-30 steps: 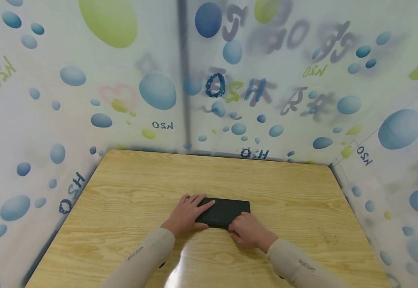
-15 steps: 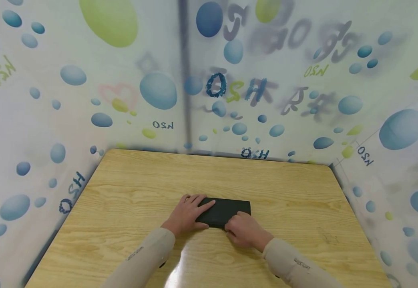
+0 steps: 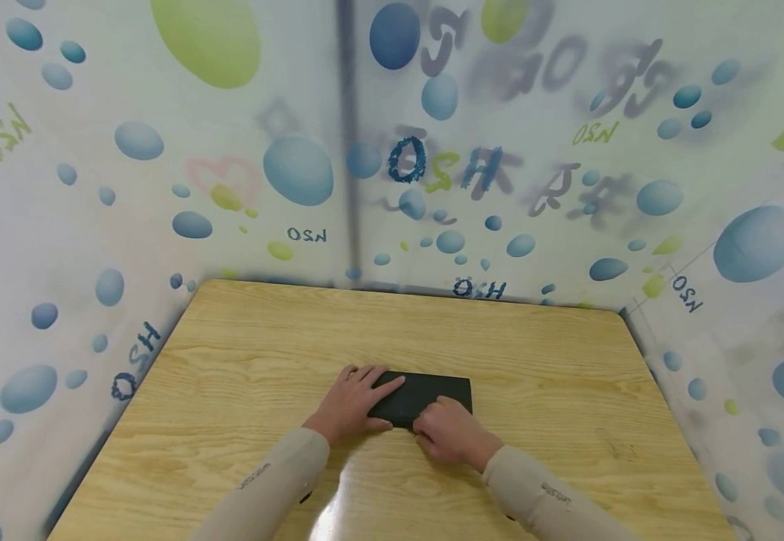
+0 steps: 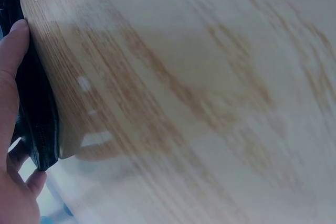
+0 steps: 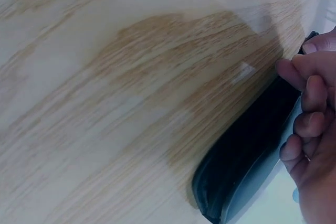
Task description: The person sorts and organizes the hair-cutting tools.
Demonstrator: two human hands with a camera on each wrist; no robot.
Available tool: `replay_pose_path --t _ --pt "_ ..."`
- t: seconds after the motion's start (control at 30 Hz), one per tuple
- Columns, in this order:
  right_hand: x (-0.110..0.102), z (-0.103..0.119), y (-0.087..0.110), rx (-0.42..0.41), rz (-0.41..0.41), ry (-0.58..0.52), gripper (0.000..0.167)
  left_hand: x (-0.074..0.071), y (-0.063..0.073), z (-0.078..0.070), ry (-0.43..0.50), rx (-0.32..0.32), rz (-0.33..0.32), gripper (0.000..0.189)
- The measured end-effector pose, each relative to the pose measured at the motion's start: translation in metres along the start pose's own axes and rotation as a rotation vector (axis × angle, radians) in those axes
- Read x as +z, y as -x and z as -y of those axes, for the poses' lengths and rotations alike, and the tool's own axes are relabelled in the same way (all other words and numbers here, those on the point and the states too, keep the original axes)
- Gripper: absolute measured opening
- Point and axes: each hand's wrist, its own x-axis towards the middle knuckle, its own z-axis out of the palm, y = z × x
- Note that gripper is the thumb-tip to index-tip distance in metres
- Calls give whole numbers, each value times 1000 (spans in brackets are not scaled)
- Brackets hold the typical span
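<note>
A flat black zip wallet (image 3: 402, 402) lies on the wooden table. Across its left end my left hand (image 3: 351, 402) holds it, forefinger stretched over the top and thumb along the near edge. The left wrist view shows zipper teeth (image 4: 42, 135) on the wallet's side, with fingertips at the end corner. My right hand (image 3: 451, 432) has its fingers curled, thumb and forefinger pinching the zipper pull at the near edge; the pull is hidden in the grip. Right of that pinch, the wallet's side (image 5: 247, 145) stretches away in the right wrist view.
The table (image 3: 284, 323) has light wood grain and rounded far corners. Fabric-like walls (image 3: 230, 150) printed with blue and green drops rise behind it and at both sides. Light-coloured sleeves (image 3: 273, 477) cover both forearms.
My right hand has slid left along the wallet's near edge, baring more of its right end. The left hand and the wallet have stayed nearly in place.
</note>
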Motion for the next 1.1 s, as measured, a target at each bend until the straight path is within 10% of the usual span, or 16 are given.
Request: replay_pose_path --t 0.47,1.1 --pt "-1 3 -1 34 -35 14 21 -1 1 -4 -1 -26 -14 78" --pt "3 -17 11 251 -97 54 17 0 -5 -43 -25 -316 60 84"
